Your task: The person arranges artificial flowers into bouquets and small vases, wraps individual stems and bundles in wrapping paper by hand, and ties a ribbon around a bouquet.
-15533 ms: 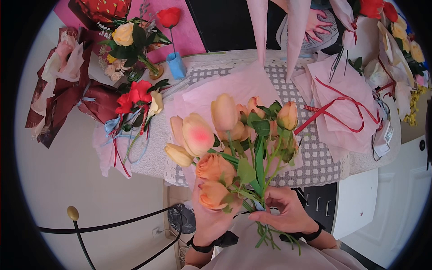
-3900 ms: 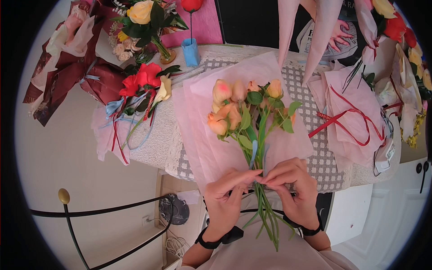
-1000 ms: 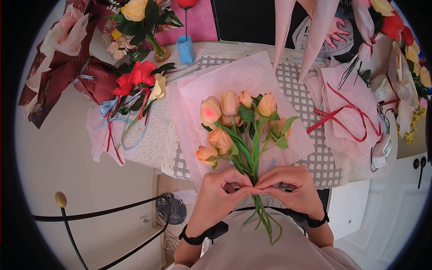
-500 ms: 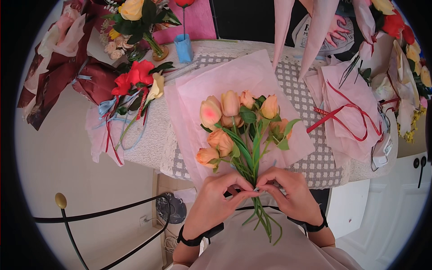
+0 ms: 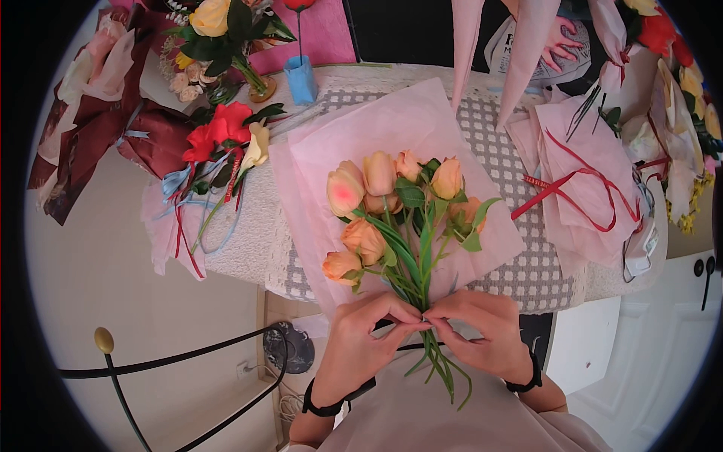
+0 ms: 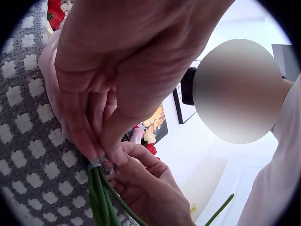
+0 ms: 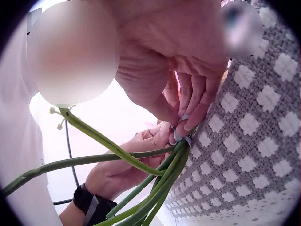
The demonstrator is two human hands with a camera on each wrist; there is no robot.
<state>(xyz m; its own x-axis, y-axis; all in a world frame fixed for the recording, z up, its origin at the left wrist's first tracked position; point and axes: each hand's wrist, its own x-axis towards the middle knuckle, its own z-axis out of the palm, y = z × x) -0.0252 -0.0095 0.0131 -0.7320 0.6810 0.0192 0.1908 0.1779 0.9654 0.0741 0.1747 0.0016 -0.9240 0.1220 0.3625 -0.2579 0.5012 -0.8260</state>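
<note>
A bunch of peach artificial roses and tulips (image 5: 361, 239) lies over pink paper sheets (image 5: 392, 113), its green stems (image 5: 440, 369) pointing toward the person. Both hands meet where the stems gather. A narrow pale blue ribbon (image 7: 178, 135) is wrapped around the stems there, with a loop showing. My left hand (image 5: 365, 331) pinches this ribbon between thumb and fingertips. From the other side, my right hand (image 5: 482, 328) pinches it too, the fingertips of both hands almost together. In the left wrist view the ribbon (image 6: 95, 165) sits tight against the stems.
Left on the table are a maroon-wrapped bouquet (image 5: 151, 143), red flowers (image 5: 226, 124) and a blue holder (image 5: 301, 79). Pink sheets with red ribbon (image 5: 572, 181) lie right. Behind pink paper cones (image 5: 467, 45), another hand (image 5: 561, 45) shows. A black metal frame (image 5: 166, 370) stands front left.
Earlier, the left hand supported the flower heads; both hands then moved to the stems, with blue ribbon ends showing. Over the last second the hands keep pinching at the binding, shifting only slightly.
</note>
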